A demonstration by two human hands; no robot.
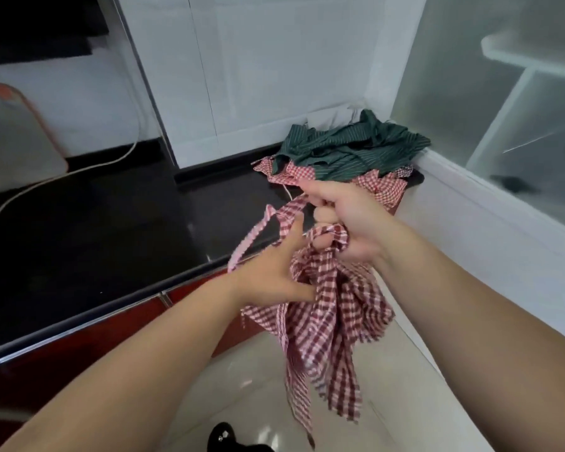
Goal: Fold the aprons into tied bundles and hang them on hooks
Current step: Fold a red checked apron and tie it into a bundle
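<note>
The fingers of my right hand [349, 223] clench the bunched top of the red checked apron [333, 321] at frame centre, those of my left hand [268, 272] spread loose against it, its long axis hanging down toward the floor [258, 370], an apron heap [349, 148] behind on the black table [111, 230].

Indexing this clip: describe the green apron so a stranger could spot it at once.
Follow the black countertop to its far corner by the white wall. On top of the heap there lies the green apron, dark with thin pale stripes; those under it, and the checked apron the right hand grips, are red check.
</note>
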